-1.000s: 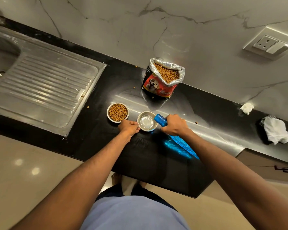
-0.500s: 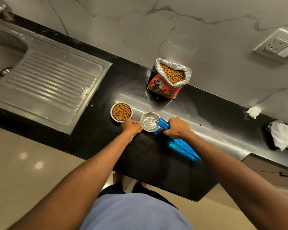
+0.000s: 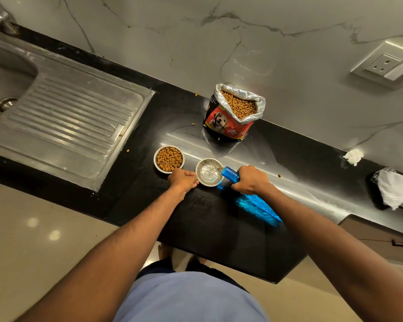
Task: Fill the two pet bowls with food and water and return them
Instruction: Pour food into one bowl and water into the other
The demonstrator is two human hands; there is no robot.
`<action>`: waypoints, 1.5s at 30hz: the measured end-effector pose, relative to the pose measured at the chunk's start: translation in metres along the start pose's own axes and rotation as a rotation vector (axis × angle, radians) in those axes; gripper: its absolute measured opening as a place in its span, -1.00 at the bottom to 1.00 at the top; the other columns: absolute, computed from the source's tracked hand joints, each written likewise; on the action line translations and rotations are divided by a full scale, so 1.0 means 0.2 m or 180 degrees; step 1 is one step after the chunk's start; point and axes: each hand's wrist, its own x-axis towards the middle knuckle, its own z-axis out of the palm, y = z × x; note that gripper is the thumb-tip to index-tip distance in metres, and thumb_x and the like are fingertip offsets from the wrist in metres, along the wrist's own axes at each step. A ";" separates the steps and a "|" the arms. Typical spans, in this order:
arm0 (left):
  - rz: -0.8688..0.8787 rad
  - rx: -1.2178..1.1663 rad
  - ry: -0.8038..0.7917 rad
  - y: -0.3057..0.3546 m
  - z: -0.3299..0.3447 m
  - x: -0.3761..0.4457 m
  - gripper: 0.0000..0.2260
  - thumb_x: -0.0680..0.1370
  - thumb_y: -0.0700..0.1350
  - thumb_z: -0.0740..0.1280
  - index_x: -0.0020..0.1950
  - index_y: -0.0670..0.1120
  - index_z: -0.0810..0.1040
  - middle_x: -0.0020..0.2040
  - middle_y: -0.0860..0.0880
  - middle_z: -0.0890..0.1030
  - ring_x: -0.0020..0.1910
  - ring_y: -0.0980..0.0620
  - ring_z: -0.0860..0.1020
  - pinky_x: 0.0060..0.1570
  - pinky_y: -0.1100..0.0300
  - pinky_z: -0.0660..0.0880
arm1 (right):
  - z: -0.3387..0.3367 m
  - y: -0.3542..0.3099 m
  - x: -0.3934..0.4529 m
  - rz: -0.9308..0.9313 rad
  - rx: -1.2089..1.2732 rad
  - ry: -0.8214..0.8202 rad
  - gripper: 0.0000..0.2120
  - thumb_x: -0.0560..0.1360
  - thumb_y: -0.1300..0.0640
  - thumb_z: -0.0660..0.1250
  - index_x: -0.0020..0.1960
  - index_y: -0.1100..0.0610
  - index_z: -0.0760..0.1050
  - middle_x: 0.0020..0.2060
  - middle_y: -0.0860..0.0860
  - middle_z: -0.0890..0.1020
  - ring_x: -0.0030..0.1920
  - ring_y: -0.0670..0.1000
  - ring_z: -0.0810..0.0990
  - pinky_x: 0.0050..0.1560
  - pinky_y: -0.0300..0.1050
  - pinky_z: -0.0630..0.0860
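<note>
1. Centre of frame, on the black counter (image 3: 219,240): two steel pet bowls side by side, close but apart.
2. Food bowl (image 3: 169,158), the left one of the pair: heaped with kibble. Food step looks done.
3. Water bowl (image 3: 209,172), the right one: water is streaming in from the blue bottle (image 3: 230,174) and a shallow pool is visible. Judged partly filled; exact level can't be read.
4. Right hand (image 3: 250,180): fingers curled round the bottle, which is tipped with its mouth over the bowl's right rim. The bottle body behind the hand is mostly hidden by the forearm.
5. Left hand (image 3: 183,179): fingers curled, resting at the water bowl's left rim, apparently steadying it. Whether it actually pinches the rim, can't tell.
6. Kibble bag (image 3: 234,113), above centre by the wall: open and upright. Stray kibble is scattered on the counter and the drainboard (image 3: 68,126) at left.
7. Right edge of frame: white cloth (image 3: 394,190) and a crumpled tissue (image 3: 353,156), not involved.
8. Left to do, my read: finish the pour, set the bottle upright, carry both bowls back. Return spot is not in view.
9. Risk: splash or overfill with the bottle mouth this close to the rim.
</note>
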 end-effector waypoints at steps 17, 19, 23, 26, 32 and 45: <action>0.0065 -0.0031 0.0052 -0.02 -0.04 -0.03 -0.83 0.62 -0.29 0.44 0.18 -0.31 0.70 0.05 -0.25 0.75 -0.04 -0.03 0.72 0.17 0.07 0.69 | -0.16 0.05 -0.07 -0.0069 0.1723 0.0861 -0.83 0.38 -0.04 0.51 -0.18 0.00 0.56 -0.28 -0.02 0.75 -0.16 0.06 0.75 -0.03 0.06 0.68; 0.0101 -0.0037 0.0060 -0.02 -0.07 -0.03 -0.84 0.62 -0.27 0.45 0.17 -0.29 0.71 0.06 -0.25 0.75 -0.04 -0.01 0.72 0.12 0.12 0.70 | -0.20 0.10 -0.08 -0.0174 0.2166 0.1069 -0.86 0.43 0.06 0.54 -0.15 0.05 0.59 -0.26 0.03 0.76 -0.18 0.10 0.77 0.02 0.16 0.72; 0.0056 -0.0071 0.0083 -0.03 -0.14 -0.04 -0.83 0.62 -0.24 0.46 0.18 -0.28 0.72 0.07 -0.25 0.75 0.10 -0.10 0.76 0.08 0.14 0.71 | -0.31 0.22 -0.10 -0.0368 0.3000 0.1762 -0.88 0.42 0.10 0.52 -0.16 0.10 0.59 -0.27 0.05 0.73 -0.27 0.03 0.73 -0.08 0.06 0.74; -0.0068 -0.0156 0.0196 -0.06 -0.21 -0.03 -0.82 0.62 -0.23 0.46 0.19 -0.25 0.71 0.00 -0.18 0.75 0.04 -0.06 0.76 -0.15 0.30 0.69 | -0.40 0.31 -0.05 -0.0029 0.3508 0.2428 -0.87 0.41 0.06 0.51 -0.18 0.09 0.60 -0.25 0.13 0.75 -0.25 0.09 0.73 -0.10 0.04 0.71; -0.0162 -0.0153 0.0454 -0.10 -0.28 0.04 -0.82 0.63 -0.20 0.46 0.17 -0.27 0.69 -0.11 -0.14 0.74 -0.14 0.04 0.72 -0.20 0.31 0.69 | -0.56 0.46 0.17 0.0693 0.4006 0.3078 -0.86 0.47 0.11 0.55 -0.14 0.07 0.59 -0.15 0.11 0.73 -0.09 0.17 0.75 0.08 0.12 0.70; -0.0128 -0.0700 0.1042 -0.09 -0.32 0.11 -0.74 0.62 -0.20 0.47 0.24 -0.34 0.67 0.05 -0.26 0.74 -0.03 -0.06 0.73 -0.21 0.33 0.69 | -0.71 0.61 0.52 0.0631 0.4414 0.3158 -0.60 0.56 -0.11 0.53 0.23 0.15 0.62 0.09 0.03 0.73 0.10 -0.04 0.73 0.29 -0.05 0.66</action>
